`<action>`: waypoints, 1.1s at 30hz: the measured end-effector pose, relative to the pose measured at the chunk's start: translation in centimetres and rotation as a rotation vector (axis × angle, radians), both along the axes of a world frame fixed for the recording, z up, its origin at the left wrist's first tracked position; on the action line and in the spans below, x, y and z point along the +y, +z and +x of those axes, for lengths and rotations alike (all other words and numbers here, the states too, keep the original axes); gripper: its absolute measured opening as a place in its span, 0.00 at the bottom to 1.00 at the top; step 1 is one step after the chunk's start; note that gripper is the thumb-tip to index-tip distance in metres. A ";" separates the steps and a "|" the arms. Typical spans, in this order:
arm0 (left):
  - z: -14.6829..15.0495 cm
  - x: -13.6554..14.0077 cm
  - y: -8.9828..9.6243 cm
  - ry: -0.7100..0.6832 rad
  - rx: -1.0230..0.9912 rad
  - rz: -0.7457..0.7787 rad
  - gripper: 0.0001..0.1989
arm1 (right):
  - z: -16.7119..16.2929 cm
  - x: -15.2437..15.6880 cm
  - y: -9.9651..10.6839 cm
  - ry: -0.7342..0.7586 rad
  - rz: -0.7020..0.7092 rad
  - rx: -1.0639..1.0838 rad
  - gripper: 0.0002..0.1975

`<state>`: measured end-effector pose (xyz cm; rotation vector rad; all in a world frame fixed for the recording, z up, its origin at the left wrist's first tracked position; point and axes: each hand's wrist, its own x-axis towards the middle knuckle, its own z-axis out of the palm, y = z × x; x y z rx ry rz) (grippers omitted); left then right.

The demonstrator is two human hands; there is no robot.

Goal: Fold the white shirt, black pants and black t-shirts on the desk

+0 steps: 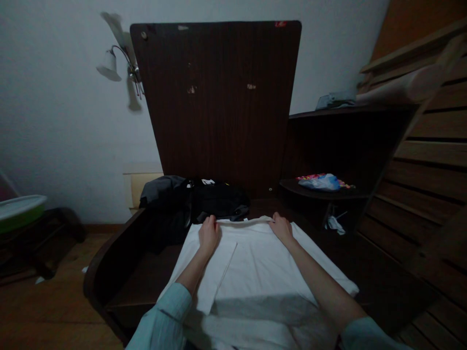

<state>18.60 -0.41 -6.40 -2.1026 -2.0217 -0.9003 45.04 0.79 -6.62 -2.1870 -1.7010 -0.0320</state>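
Observation:
A white garment, seemingly a shirt (pixel 259 265), lies spread over the dark wooden surface in front of me, one sleeve folded in across its left part. My left hand (pixel 209 235) is closed on its far edge, left of the middle. On the same edge further right, my right hand (pixel 281 228) is closed too, its fingers curled over the cloth. Between both hands the edge runs nearly straight. The near end of the shirt is in shadow and runs out of the bottom of the view.
Dark bags or clothes (pixel 197 197) are heaped behind the shirt on the left. A tall dark panel (pixel 222 112) rises at the back. Corner shelves (pixel 324 194) on the right hold a plastic bag (pixel 321 182). Wooden slats (pixel 430 165) stand far right, a green basin (pixel 22 211) far left.

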 end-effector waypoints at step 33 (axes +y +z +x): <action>-1.0 2.8 -0.9 -0.339 0.207 0.129 0.28 | -1.8 1.6 -0.5 0.214 0.292 0.151 0.25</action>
